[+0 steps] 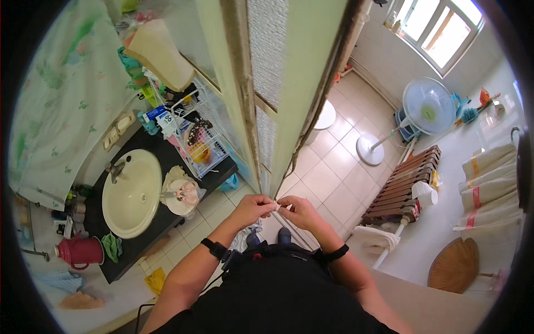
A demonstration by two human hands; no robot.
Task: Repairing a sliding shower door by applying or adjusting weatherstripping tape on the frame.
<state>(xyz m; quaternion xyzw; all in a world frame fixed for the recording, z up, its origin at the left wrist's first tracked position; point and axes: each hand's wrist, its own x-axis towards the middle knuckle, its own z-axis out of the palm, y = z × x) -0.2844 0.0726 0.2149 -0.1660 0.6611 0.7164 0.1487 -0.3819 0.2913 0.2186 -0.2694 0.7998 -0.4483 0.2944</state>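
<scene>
My left hand (253,210) and my right hand (303,212) meet in front of my body at about waist height. The fingertips of both are pinched together round a small whitish piece (276,206), mostly covered by the fingers; its kind I cannot make out. Behind the hands stands the edge of a door with a pale green frame (236,50). Nearest on the left is a round, light-coloured container (179,207) on the counter, with pink-handled scissors (188,193) lying on top.
Left, a cream washbasin (129,214) sits in a black counter (118,264), beside a loaded white wire rack (218,146) and a red kettle (83,251). Right, a standing fan (427,108), a brown radiator (401,186) and a woven hand fan (455,266) line the wall.
</scene>
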